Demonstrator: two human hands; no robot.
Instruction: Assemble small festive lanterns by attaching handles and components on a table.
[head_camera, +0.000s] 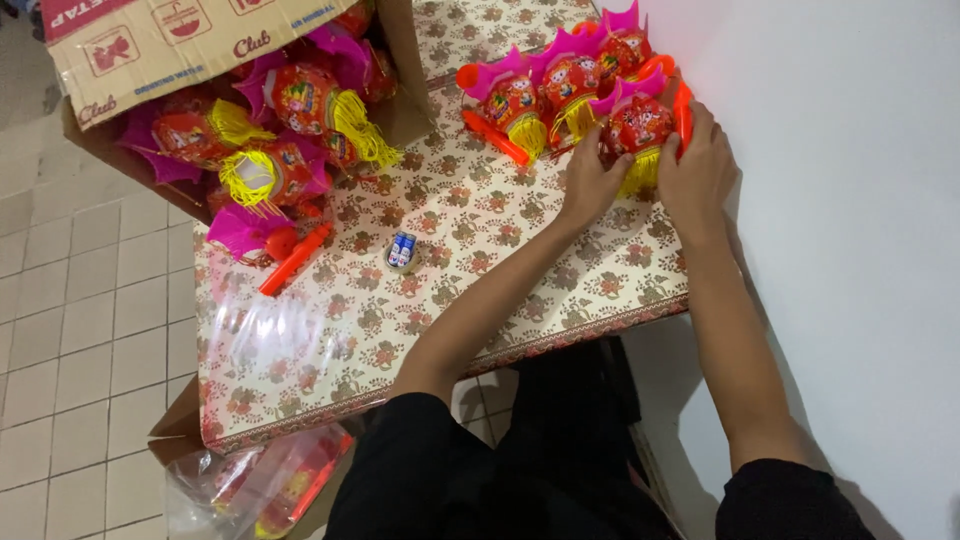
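Both my hands hold one red paper lantern (640, 128) with a pink top and yellow tassel, at the far right of a floral-patterned table (420, 300), next to the white wall. My left hand (590, 180) grips its left side and my right hand (697, 170) its right side, by an orange handle (684, 112). Two more matching lanterns (560, 85) stand just behind it, one with an orange stick (493, 137) lying beside it.
An open cardboard box (160, 60) tipped on the table's far left spills several similar lanterns (290, 130). A small roll of tape (402, 252) sits mid-table. A clear plastic bag (260, 485) with red items lies on the tiled floor below.
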